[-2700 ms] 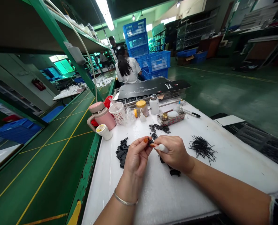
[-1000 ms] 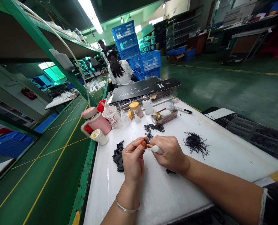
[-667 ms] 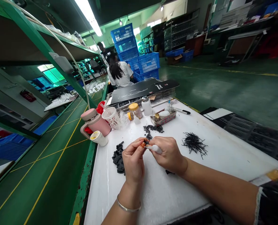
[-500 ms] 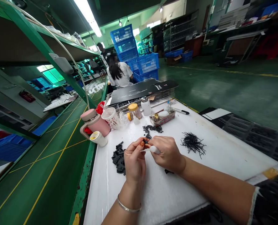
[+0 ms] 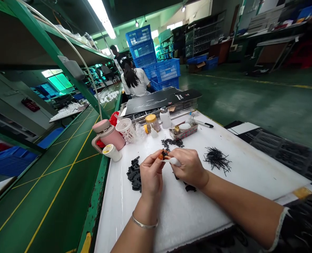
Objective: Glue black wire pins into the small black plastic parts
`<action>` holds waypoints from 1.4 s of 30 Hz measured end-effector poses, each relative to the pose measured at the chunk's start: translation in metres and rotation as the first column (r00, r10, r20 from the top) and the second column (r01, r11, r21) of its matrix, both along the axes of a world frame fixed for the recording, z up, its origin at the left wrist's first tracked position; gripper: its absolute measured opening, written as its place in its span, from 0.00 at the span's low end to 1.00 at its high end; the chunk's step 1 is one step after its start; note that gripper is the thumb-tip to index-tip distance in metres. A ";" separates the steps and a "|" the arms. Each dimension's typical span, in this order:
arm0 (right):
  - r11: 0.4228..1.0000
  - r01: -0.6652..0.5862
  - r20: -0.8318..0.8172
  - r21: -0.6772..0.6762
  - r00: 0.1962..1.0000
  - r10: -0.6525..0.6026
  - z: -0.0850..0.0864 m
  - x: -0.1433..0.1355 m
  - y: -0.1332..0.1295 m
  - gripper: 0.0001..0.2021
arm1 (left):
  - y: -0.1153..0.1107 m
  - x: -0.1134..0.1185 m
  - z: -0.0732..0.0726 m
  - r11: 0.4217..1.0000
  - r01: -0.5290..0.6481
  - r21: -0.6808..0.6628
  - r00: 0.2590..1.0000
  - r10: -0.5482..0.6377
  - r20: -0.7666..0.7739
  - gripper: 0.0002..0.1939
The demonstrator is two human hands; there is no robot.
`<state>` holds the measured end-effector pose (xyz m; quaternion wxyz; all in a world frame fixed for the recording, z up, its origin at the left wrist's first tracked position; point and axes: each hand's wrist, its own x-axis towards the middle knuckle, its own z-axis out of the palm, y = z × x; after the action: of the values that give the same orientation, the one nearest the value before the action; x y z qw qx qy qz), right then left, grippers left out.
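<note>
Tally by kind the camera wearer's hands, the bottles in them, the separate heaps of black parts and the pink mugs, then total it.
Hands: 2 (left hand, right hand)
White nozzle bottle: 1
Heaps: 3 (flat pieces, small bits, thin sticks)
Pink mug: 1
Total: 7
Loose pieces partly hidden by the right hand are left out.

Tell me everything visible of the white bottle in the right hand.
The white bottle looks like plastic, with a rounded body and a slim pale tip. The right hand holds it roughly sideways above the tabletop, partly covering it. The tip points toward the small black piece in the left hand; contact is unclear.
</note>
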<state>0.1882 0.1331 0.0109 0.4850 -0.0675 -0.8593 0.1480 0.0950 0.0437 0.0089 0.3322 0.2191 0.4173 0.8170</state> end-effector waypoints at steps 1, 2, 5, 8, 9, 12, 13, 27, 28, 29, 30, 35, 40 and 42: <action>1.000 -0.003 -0.008 -0.008 1.000 0.003 0.000 0.000 0.001 0.05 | -0.001 -0.001 0.001 1.000 0.015 0.001 1.000 -0.015 0.020 0.09; 1.000 -0.011 -0.015 -0.016 1.000 0.011 0.000 0.000 0.001 0.05 | -0.001 -0.001 0.002 1.000 0.027 0.002 0.999 -0.027 0.036 0.09; 0.998 -0.052 -0.031 -0.030 0.998 0.051 0.000 0.001 0.001 0.04 | -0.003 -0.003 0.004 0.999 0.034 -0.011 0.998 -0.033 0.062 0.10; 0.996 -0.079 -0.037 -0.032 0.996 0.078 0.000 0.001 0.000 0.03 | -0.004 -0.006 0.006 0.997 0.022 -0.068 0.997 -0.017 0.072 0.10; 0.996 -0.084 -0.034 -0.029 0.996 0.083 0.000 0.001 -0.001 0.03 | -0.004 -0.007 0.006 0.996 0.022 -0.086 0.997 -0.016 0.073 0.10; 0.996 -0.085 -0.012 -0.003 0.996 0.085 0.002 0.000 -0.002 0.03 | -0.006 -0.011 0.008 0.992 0.036 -0.120 0.997 -0.028 0.071 0.08; 0.997 -0.081 -0.004 0.008 0.997 0.081 0.002 0.000 -0.002 0.03 | -0.006 -0.012 0.008 0.991 0.040 -0.128 0.997 -0.031 0.066 0.08; 0.989 -0.125 0.115 0.081 0.987 0.115 0.002 0.003 -0.003 0.05 | -0.020 -0.036 0.013 0.952 0.110 -0.285 0.924 -0.203 -0.324 0.07; 0.989 -0.128 0.124 0.074 0.985 0.118 0.002 0.003 -0.003 0.06 | -0.020 -0.037 0.013 0.952 0.104 -0.289 0.927 -0.198 -0.319 0.07; 0.989 -0.133 0.125 0.061 0.984 0.125 0.002 0.003 -0.003 0.06 | -0.020 -0.036 0.013 0.951 0.102 -0.291 0.932 -0.194 -0.305 0.07; 0.989 -0.144 0.122 0.040 0.983 0.138 0.002 0.003 -0.003 0.05 | -0.019 -0.035 0.013 0.951 0.104 -0.290 0.939 -0.190 -0.286 0.07; 0.977 -0.200 0.108 -0.078 0.972 0.208 0.004 0.003 0.000 0.04 | -0.015 -0.028 0.012 0.955 0.126 -0.270 0.968 -0.178 -0.178 0.06; 0.989 -0.145 0.144 0.035 0.980 0.139 0.005 0.006 -0.001 0.08 | -0.015 -0.035 0.010 0.970 0.006 -0.242 0.994 -0.031 -0.103 0.10; 0.989 -0.148 0.136 0.032 0.980 0.142 0.006 0.007 -0.002 0.09 | -0.016 -0.039 0.009 0.978 -0.008 -0.208 0.999 -0.001 -0.044 0.11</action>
<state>0.1952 0.1312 0.0172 0.4156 -0.0044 -0.8953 0.1602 0.0565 0.0279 0.0179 0.3425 0.2003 0.5081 0.7644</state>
